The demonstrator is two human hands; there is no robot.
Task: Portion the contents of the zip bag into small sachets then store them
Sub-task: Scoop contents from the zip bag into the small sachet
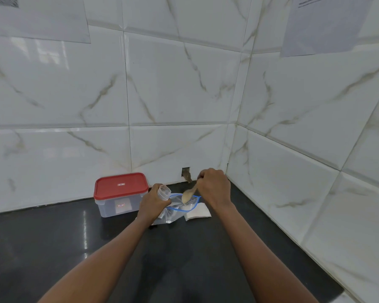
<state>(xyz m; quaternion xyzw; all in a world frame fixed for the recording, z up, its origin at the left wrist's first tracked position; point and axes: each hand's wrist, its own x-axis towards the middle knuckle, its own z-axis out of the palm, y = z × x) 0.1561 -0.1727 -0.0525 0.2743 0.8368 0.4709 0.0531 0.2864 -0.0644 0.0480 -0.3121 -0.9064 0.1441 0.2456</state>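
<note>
- We see one dark counter [53,248].
- One clear container [118,206] with one red lid [120,185] stands at the far edge.
- One zip bag [175,213] lies open beside it, toward the far right corner.
- One white folded packet [198,212] touches the bag.
- Two hands: our left hand [153,200] grips one sachet [164,192], and our right hand [214,189] holds one heaped spoon [189,194] over the bag.

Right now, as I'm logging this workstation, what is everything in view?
counter: one, black, along tiled wall
zip bag: one, clear with blue seal, open, on counter
container: one, clear with red lid, left of zip bag
sachet: one, clear, in left hand
spoon: one, pale, heaped with pale powder, over zip bag
white packet: one, right of zip bag
papers: two, white, on tiled wall
left hand: grips sachet
right hand: grips spoon
</note>
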